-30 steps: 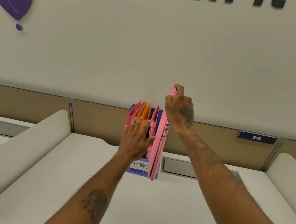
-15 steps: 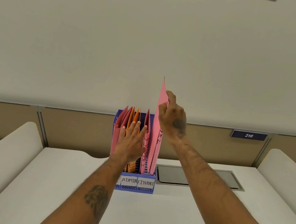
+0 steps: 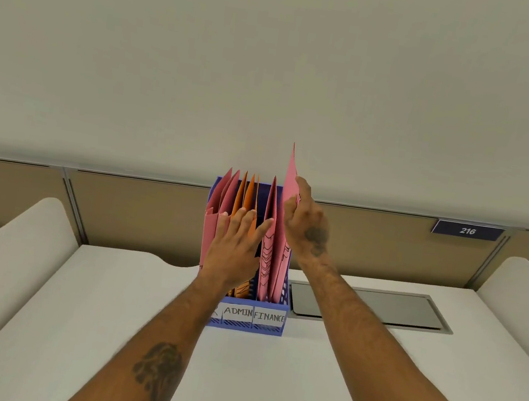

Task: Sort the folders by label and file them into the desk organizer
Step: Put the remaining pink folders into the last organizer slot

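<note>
Two hands work at the blue desk organizer (image 3: 268,329), centre frame on the white desk (image 3: 315,392). My right hand (image 3: 304,220) pinches a pink folder (image 3: 289,183) by its upper edge, its lower end inside the FINANCE compartment (image 3: 269,317), rightmost. My left hand (image 3: 236,250) lies flat with fingers spread, holding nothing, against the orange folders (image 3: 247,194) in the ADMIN slot (image 3: 237,312).

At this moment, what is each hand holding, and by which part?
The right hand pinches a pink folder near its top edge, its lower part inside the FINANCE slot. The left hand holds nothing; its fingers press flat against the filed folders.
</note>
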{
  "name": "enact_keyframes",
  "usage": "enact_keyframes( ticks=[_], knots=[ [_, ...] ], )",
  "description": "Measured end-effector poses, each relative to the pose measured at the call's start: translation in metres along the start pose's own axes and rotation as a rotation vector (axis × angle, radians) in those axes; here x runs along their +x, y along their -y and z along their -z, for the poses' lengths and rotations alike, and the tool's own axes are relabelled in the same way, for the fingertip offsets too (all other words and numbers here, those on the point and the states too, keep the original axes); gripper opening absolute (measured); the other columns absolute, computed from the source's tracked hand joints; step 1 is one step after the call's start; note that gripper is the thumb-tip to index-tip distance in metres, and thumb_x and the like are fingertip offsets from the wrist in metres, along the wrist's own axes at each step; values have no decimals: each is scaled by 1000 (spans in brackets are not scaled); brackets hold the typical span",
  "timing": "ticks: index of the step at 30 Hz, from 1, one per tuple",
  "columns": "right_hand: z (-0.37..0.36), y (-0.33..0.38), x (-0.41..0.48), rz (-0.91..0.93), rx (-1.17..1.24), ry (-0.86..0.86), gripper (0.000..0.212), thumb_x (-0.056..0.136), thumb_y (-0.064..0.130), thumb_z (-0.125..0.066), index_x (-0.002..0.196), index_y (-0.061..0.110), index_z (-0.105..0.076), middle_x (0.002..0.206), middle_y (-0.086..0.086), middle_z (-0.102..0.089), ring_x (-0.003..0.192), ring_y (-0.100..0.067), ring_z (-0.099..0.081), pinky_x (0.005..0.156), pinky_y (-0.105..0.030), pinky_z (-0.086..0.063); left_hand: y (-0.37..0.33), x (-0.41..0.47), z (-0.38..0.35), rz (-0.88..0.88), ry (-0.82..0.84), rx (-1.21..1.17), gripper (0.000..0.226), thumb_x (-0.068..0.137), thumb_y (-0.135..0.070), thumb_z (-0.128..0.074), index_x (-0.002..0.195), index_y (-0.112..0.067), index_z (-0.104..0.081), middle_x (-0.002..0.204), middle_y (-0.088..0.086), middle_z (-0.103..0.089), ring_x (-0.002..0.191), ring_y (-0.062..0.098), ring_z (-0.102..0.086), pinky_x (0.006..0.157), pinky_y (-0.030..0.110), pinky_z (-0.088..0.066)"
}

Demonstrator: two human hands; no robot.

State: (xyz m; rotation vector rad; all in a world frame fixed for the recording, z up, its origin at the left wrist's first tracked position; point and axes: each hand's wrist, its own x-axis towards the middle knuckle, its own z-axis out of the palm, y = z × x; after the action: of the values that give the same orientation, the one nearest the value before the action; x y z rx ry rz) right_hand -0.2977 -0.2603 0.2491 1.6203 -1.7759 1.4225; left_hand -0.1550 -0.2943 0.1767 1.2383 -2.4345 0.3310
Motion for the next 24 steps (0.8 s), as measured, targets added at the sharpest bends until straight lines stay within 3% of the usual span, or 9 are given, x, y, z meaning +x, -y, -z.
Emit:
enact_keyframes(
  ticks=[4,8,16,20,24],
  knots=[
    [-16,-16,-16,-12,-19,56,56,98,37,-24,136,4,-50,77,-15,-70,50,-19,-55,51,-25,-48,1,-2,-3,-1,-17,4,86,84,-38,-59,153,-35,-9,161,8,-19,151,30,-8,117,50,10],
    [-29,-32,-35,-37,-58,188,47,103,31,-32,142,7,-41,97,-16,-71,66,-27,-67,59,-34,-56,1,-2,-4,-3,-19,2,87,84,-34,-59,153,-36,-8,162,7,-18,152,29,-7,119,51,8],
    [-26,-37,-45,-196,-38,364,50,105,35,-26,147,10,-29,115,-17,-65,85,-28,-69,74,-44,-60,-2,-1,-3,-4,-46,-8,83,84,-34,-61,152,-34,-14,159,7,-23,150,30,-11,119,51,3],
    [-18,-28,-46,-229,-26,413,60,101,49,-25,149,14,-26,118,-15,-65,92,-29,-68,78,-46,-59,-5,-2,0,-12,-15,-18,84,87,-37,-58,153,-34,-7,162,8,-17,152,29,-6,119,50,6],
    [-3,-20,-45,-273,-13,472,76,94,64,-24,152,17,-15,106,-12,-68,86,-26,-69,76,-44,-60,-6,-10,12,-8,17,-32,84,90,-38,-53,154,-31,2,166,9,-3,153,28,7,118,50,10]
  ],
)
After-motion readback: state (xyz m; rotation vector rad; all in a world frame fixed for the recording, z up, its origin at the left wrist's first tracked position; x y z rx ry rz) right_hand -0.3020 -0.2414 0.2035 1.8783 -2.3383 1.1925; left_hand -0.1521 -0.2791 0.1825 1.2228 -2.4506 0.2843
